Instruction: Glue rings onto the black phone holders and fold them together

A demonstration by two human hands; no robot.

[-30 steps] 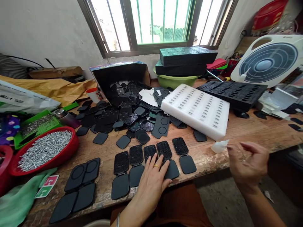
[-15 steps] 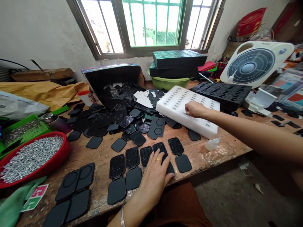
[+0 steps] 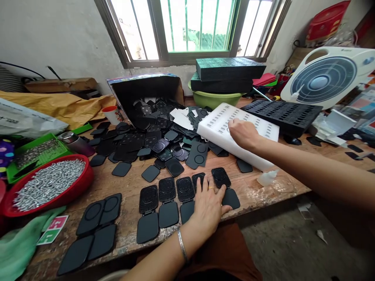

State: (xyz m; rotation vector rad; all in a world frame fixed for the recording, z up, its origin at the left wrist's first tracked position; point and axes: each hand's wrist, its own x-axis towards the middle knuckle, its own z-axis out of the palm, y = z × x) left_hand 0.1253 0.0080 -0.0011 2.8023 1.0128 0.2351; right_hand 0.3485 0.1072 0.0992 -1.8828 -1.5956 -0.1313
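1. Head view, clock faces laid flat on the picture, 12 o'clock toward the window [image 3: 199, 25].
2. Left hand [image 3: 208, 208]: spread open, palm down, clenched on nothing. Laid across the fourth hinged pair [image 3: 198, 180] and touching the fifth hinged pair [image 3: 231, 199], at the near edge of the bench [image 3: 252, 198].
3. Right hand [image 3: 244, 134]: curled over the top of the white foam block [image 3: 234, 150], fingers bent inward. Fingertips too hidden to tell whether closed on a small piece.
4. Key relation: hinged pairs roughly at 6 to 7 o'clock from the right fingertips, directly under or beside the left fingers. Left hand clearly nearer to the pairs; right hand nearer to the small pieces [image 3: 221, 124] in the foam slots.
5. Long axes: foam block from about 10 to 4 o'clock; fifth pair from about 11 to 5.
6. Surroundings, by direction from the left hand: foam block at 1 o'clock, translucent bottle [image 3: 267, 178] at 2, pile of black plates [image 3: 133, 146] at 10, red bowl [image 3: 49, 183] of metal parts at 9.
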